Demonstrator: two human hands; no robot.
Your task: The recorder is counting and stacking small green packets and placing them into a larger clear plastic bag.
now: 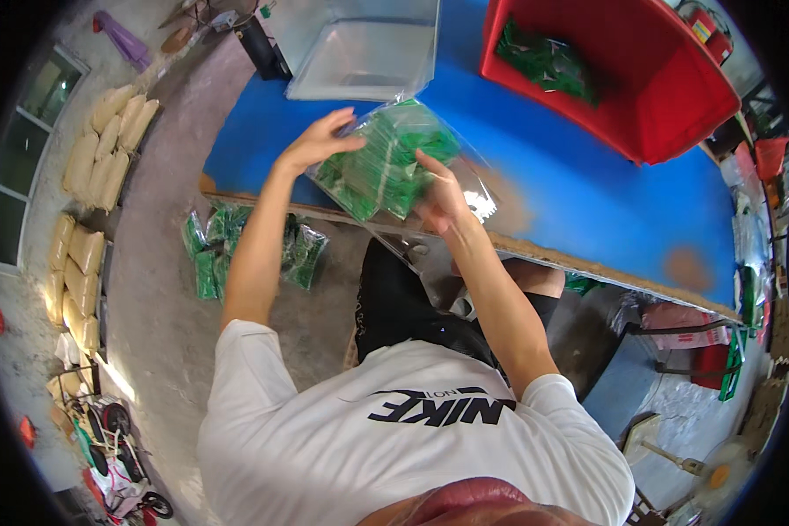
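Bag of clear plastic film point(381, 162), filled with small bright-green pieces, is held up over the front edge of a blue tabletop point(587, 206). Its loose, shiny film spreads out to the right and trails down toward the person's lap. The right hand point(445, 197) grips the bag at its lower right side, thumb on top; the other fingers are blurred and partly hidden. The left hand point(311, 149) is at the upper left side, its fingers parted and extended, not closed, with the thumb over the film; how firmly it presses cannot be told.

Just beyond the bag, a translucent rectangular plastic bin point(368, 57) stands on the tabletop, whose near edge is worn brown. To the right, well apart from the hands, a large red plastic tub point(666, 83) tilts its opening toward the person, with a heap of green pieces point(543, 61) inside.

Below the table edge, near the left forearm, clear packets of green pieces point(307, 254) lie on the grey floor point(167, 263). Farther left, stuffed beige sacks point(105, 149) are stacked by the wall. A pale electric fan point(719, 475) stands at lower right.
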